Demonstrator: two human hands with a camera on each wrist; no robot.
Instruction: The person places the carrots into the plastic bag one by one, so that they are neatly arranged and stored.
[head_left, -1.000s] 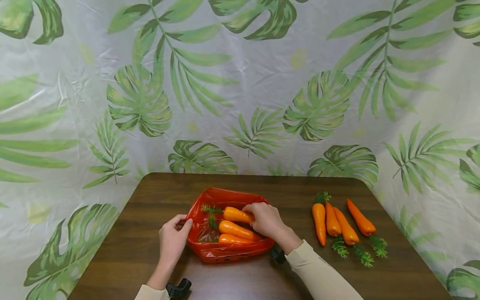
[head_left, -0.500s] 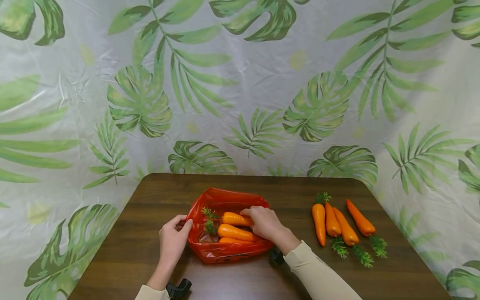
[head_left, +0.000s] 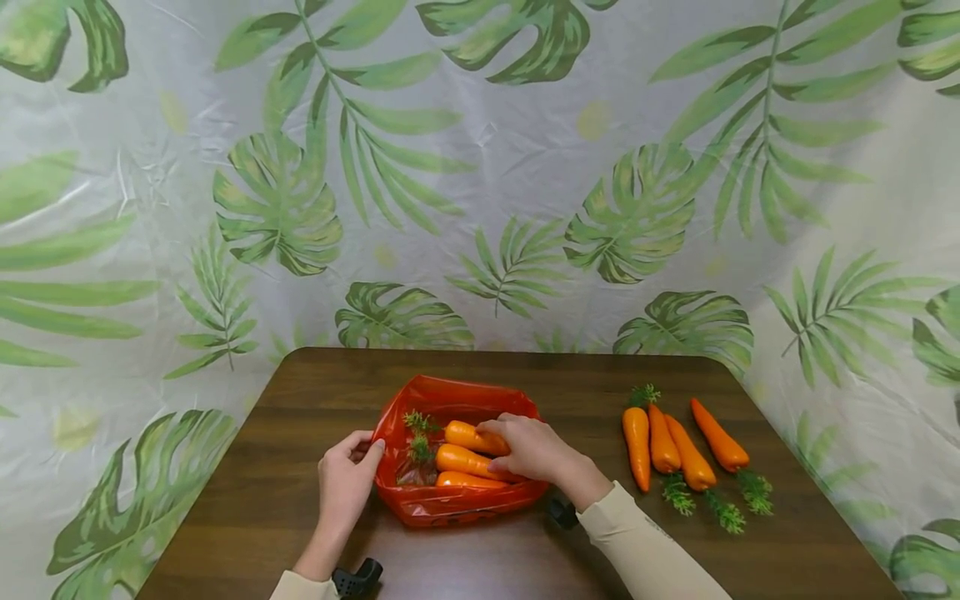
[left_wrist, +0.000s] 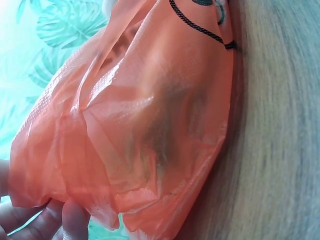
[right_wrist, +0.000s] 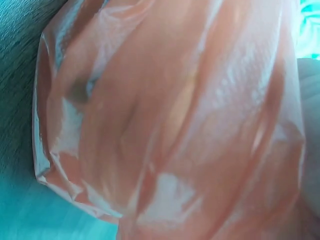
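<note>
In the head view a red plastic bag lies on the table with its mouth held wide. My left hand pinches the left edge of its rim between thumb and fingers; the left wrist view shows those fingers at the bag's edge. Inside lie three orange carrots with green tops: a far carrot, a middle carrot and a near carrot. My right hand reaches in over the right rim, fingers curled over the far carrot's right end, thumb above the middle carrot. Red plastic fills most of the right wrist view.
Several more carrots lie in a loose group on the right side of the brown wooden table. A curtain with a leaf print hangs behind the table's far edge.
The right hand has shifted slightly within the bag, its thumb now spread toward the middle carrot. The carrots in the bag have shifted slightly; the left hand keeps its place.
</note>
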